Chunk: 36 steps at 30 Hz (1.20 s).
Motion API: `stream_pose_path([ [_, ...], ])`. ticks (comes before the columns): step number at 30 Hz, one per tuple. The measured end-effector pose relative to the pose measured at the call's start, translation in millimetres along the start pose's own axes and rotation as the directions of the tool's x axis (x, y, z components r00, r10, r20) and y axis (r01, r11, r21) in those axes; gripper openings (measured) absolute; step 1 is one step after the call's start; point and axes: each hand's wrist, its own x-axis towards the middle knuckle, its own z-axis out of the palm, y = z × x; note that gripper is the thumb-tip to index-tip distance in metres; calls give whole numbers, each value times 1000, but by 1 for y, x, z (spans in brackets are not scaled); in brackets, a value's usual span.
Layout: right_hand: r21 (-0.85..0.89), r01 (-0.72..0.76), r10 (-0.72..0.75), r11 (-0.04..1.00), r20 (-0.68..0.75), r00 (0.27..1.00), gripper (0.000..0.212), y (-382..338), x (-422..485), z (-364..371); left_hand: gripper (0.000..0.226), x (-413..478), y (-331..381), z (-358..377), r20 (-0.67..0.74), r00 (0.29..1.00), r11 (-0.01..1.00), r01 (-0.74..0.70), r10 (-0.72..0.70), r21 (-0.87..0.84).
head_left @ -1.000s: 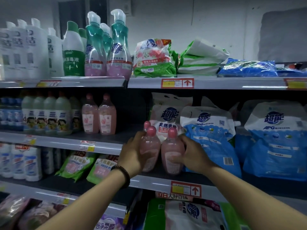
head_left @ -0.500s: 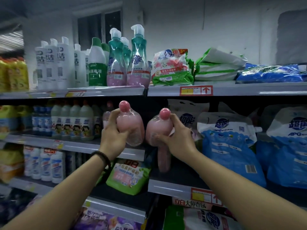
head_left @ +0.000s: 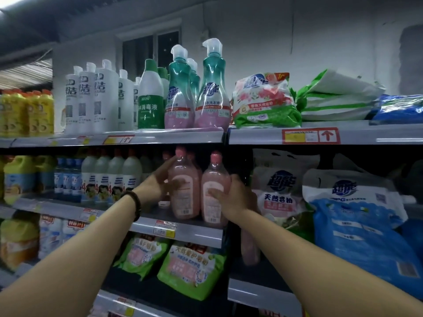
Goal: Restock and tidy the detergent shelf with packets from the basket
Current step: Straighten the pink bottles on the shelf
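Two pink bottles with pink caps stand upright on the middle shelf [head_left: 194, 232], left section, near its right end. My left hand [head_left: 163, 179] wraps the left pink bottle [head_left: 184, 197] from its left side. My right hand [head_left: 233, 197] grips the right pink bottle [head_left: 214, 191] low on its right side. More pink bottles stand behind them. Another pink bottle [head_left: 250, 248] lies lower, under my right forearm, on the right section. No basket is in view.
White and blue detergent pouches [head_left: 357, 216] crowd the right section. Green-capped white bottles [head_left: 114, 175] stand left of the pink ones. Teal pump bottles [head_left: 212, 94] and flat packets [head_left: 263, 99] sit on the top shelf. Green packets [head_left: 190, 268] lie below.
Both hands carried the pink bottles from the right section, up and left, and set them upright on the left section's middle shelf. The view turned left and up.
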Motion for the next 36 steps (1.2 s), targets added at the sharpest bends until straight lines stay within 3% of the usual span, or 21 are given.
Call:
stream_pose_path([
  [5,18,51,-51,999,-11,999,47,7,10,10,61,20,-17,-5,2,998,998,60,-60,-19],
  [10,-31,78,-77,996,25,997,49,12,14,11,50,19,-30,-4,35,999,999,34,-34,-1],
  [13,-40,78,-76,996,43,996,48,7,13,11,61,14,-30,0,30,1000,996,4,-6,86],
  [16,-83,79,-69,993,127,990,60,11,12,11,90,8,-37,-5,78,992,991,90,-97,95],
  [19,-77,39,-21,996,218,976,80,20,10,12,81,3,-38,-7,70,984,985,160,-165,72],
  [25,-47,38,-29,998,188,982,65,29,13,16,82,1,-43,-9,51,992,993,115,-115,-4],
  [36,-27,52,-45,998,228,973,56,42,28,30,75,-3,-47,-13,191,957,959,247,-218,-141],
])
